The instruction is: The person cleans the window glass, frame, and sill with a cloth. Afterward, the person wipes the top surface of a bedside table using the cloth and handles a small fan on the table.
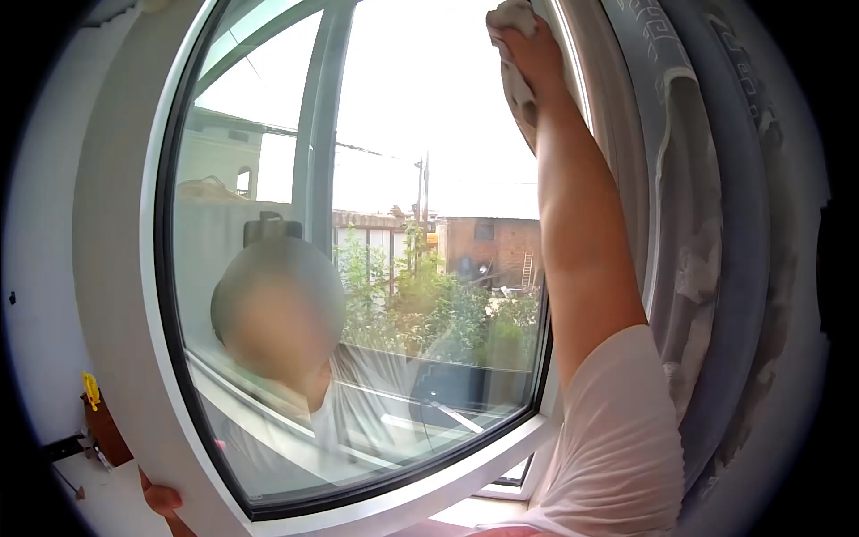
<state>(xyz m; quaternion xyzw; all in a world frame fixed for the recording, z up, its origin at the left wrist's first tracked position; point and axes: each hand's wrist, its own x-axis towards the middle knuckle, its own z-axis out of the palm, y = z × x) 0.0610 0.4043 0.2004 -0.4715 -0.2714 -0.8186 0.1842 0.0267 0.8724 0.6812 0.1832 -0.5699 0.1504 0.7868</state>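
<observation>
Window pane (pixel 407 98), cloth (pixel 515 82) in right hand (pixel 540 55), hanging below

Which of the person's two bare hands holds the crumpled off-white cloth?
The right hand, raised at the upper right of the clear glass pane, holds the cloth. The left hand is low, by the white window frame, with no cloth visible.

Blown-out sky (pixel 420 89) — backlit window (pixel 380 291), fisheye distortion
</observation>
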